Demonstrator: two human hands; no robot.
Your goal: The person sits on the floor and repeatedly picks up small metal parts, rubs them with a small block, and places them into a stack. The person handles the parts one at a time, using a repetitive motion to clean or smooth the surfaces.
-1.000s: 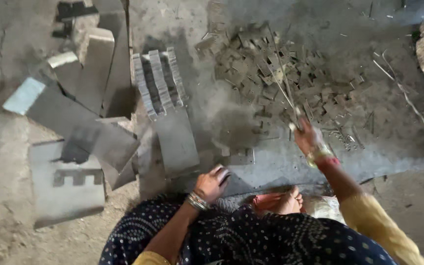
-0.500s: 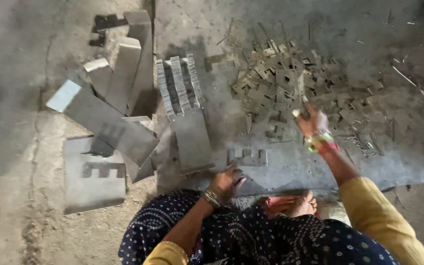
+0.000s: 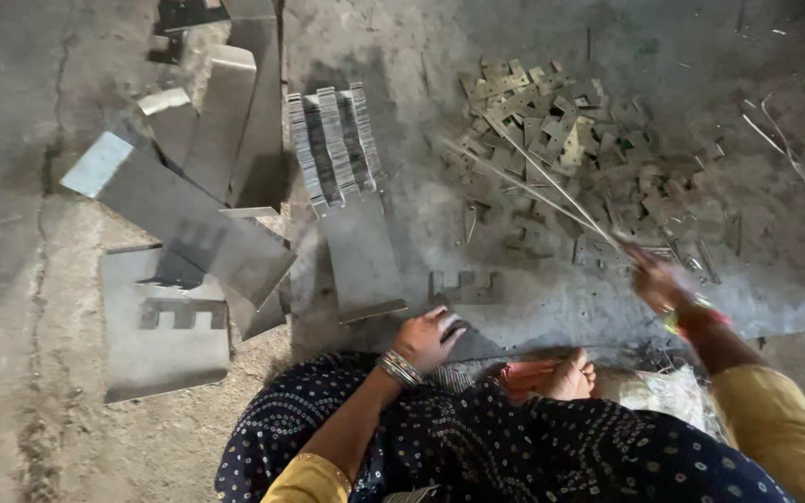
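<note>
My right hand (image 3: 656, 279) pinches thin metal rods (image 3: 538, 182) over the stamped-plate pile (image 3: 566, 149); my left hand's (image 3: 428, 337) curled fingers press the floor sheet (image 3: 552, 312).

Grey metal sheets (image 3: 188, 224); dotted navy garment (image 3: 514, 447).

left hand (image 3: 429, 337) low, fingers curled | right hand (image 3: 656, 279) outstretched, fingers closed

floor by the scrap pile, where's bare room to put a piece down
Bare floor lies between the stack of notched strips and the pile of small metal offcuts, above the lone notched piece. More runs along the far left edge. The sheet-metal plates crowd the left; the right hand sweeps thin sticks through the pile.
</note>
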